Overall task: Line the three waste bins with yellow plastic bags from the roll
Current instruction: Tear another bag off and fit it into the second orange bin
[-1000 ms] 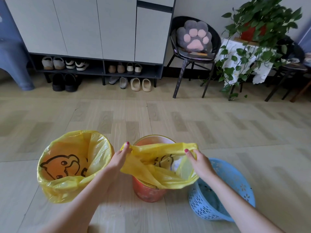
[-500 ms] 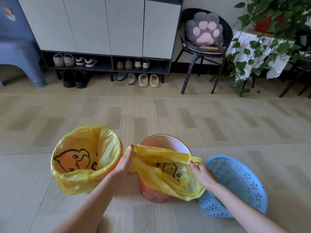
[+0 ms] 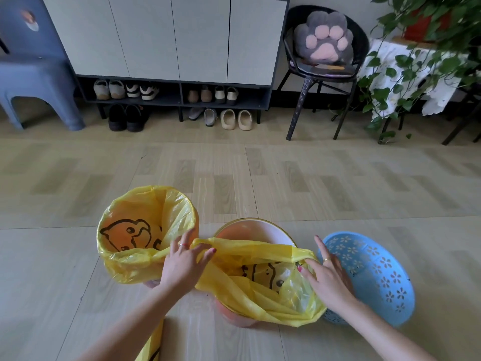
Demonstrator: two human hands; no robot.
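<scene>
Three bins stand in a row on the floor. The left bin (image 3: 145, 281) is fully lined with a yellow bag (image 3: 135, 264). Over the near rim of the middle orange bin (image 3: 250, 229) hangs a second yellow bag (image 3: 260, 295); the far rim is bare. My left hand (image 3: 183, 264) pinches the bag's left edge and my right hand (image 3: 328, 277) grips its right edge. The blue perforated bin (image 3: 374, 274) on the right has no bag. More yellow bag plastic (image 3: 149, 347) shows under my left forearm.
Ahead stand a grey shoe cabinet (image 3: 166, 37) with shoes beneath, a blue stool (image 3: 36, 84) at the left, a black chair (image 3: 322, 74) with a paw cushion, and a trailing plant (image 3: 421, 48) on a cloth-covered stand at the right.
Both hands have lowered and spread the bag's mouth down over the middle bin's near rim. The view has shifted, so the bins sit further right in the frame.
</scene>
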